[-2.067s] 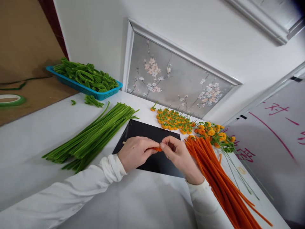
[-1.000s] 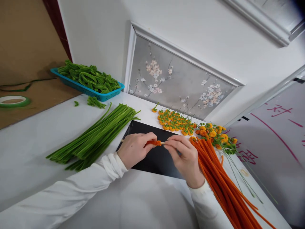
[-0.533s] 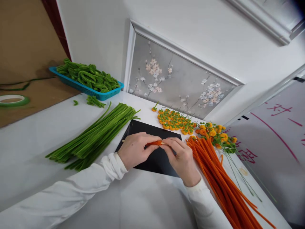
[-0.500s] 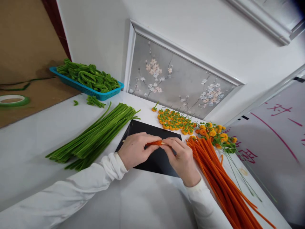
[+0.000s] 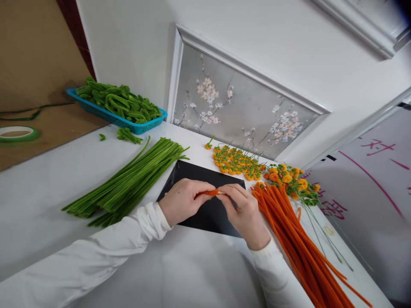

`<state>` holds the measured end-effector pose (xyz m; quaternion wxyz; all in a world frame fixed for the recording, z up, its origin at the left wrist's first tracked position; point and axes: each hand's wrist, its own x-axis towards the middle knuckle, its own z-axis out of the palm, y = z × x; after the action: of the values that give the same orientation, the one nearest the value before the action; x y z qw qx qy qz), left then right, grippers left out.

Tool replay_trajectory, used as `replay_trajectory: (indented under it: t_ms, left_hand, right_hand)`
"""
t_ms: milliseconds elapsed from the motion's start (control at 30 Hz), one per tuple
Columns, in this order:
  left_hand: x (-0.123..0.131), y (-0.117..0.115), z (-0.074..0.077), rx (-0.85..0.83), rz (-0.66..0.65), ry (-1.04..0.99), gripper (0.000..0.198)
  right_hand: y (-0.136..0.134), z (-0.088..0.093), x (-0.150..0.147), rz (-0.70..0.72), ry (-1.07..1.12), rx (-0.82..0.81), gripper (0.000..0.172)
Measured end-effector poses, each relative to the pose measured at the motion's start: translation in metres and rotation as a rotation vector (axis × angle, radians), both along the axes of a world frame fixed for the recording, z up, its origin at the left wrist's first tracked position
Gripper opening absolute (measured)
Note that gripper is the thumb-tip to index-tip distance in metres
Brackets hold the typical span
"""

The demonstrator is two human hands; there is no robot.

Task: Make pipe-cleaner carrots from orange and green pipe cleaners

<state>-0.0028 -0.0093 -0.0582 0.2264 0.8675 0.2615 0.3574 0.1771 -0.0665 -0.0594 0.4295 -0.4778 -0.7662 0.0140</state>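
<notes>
Over a black mat (image 5: pixel 205 218), my left hand (image 5: pixel 183 201) and my right hand (image 5: pixel 242 207) meet, both closed on a short orange pipe cleaner coil (image 5: pixel 210 193) wound on a thin stick. The stick itself is almost wholly hidden by my fingers. A long bundle of orange pipe cleaners (image 5: pixel 298 244) lies just right of my right hand. A bundle of green pipe cleaners (image 5: pixel 128 182) lies left of my left hand.
Small finished orange-and-green pieces (image 5: pixel 236 162) lie behind the mat, and yellow-orange flowers on wire stems (image 5: pixel 292 182) lie to their right. At the back left stand a blue basket (image 5: pixel 141 127) of bent green pipe cleaners and a roll of green tape (image 5: pixel 19 134). Wall panel behind.
The hands, about a finger's width apart one second ago with the coil bare between them, have closed together again. They have shifted very little on the mat.
</notes>
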Motion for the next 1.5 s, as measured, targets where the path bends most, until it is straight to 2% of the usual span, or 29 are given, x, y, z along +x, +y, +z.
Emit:
replay_trajectory:
  t_ms: [200,433,567,667,800,933,1033,1100,1233,1433,1500]
  left_hand:
    - [0.0,-0.003,-0.006,0.243,0.119,0.047,0.02]
    - [0.001,-0.006,-0.008,0.449,0.165,0.135,0.023]
    - [0.002,-0.009,-0.007,0.484,0.185,0.216,0.022]
    - [0.002,-0.012,-0.005,0.387,0.234,0.19,0.024]
    - [0.003,-0.012,-0.005,0.238,0.23,0.132,0.028]
    - [0.004,-0.01,-0.006,0.18,0.245,0.128,0.031]
    - [0.003,-0.009,-0.004,0.163,0.248,0.124,0.032]
    - [0.002,-0.009,-0.003,0.17,0.252,0.129,0.032]
    - [0.002,-0.009,-0.003,0.235,0.232,0.146,0.032]
    - [-0.001,-0.008,0.004,0.199,0.203,0.179,0.041]
    - [-0.004,-0.006,0.008,0.191,0.215,0.227,0.035]
  right_hand:
    - [0.002,-0.005,-0.009,-0.022,0.23,-0.127,0.006]
    - [0.003,-0.01,-0.02,0.014,0.531,-0.381,0.016]
    - [0.004,-0.009,-0.021,0.028,0.615,-0.458,0.018]
    - [0.004,-0.008,-0.019,0.011,0.507,-0.388,0.014]
    - [0.003,-0.006,-0.015,-0.025,0.262,-0.223,0.014]
    - [0.004,-0.005,-0.008,0.014,0.192,-0.218,0.014]
    - [0.006,-0.003,0.0,0.069,0.187,-0.251,0.018]
    - [0.005,-0.001,0.004,0.056,0.175,-0.231,0.021]
    - [0.002,0.005,0.002,0.013,0.084,-0.19,0.011]
    - [0.0,0.006,-0.002,-0.008,0.035,-0.087,0.012]
    - [0.001,0.004,0.0,-0.014,0.035,-0.053,0.013]
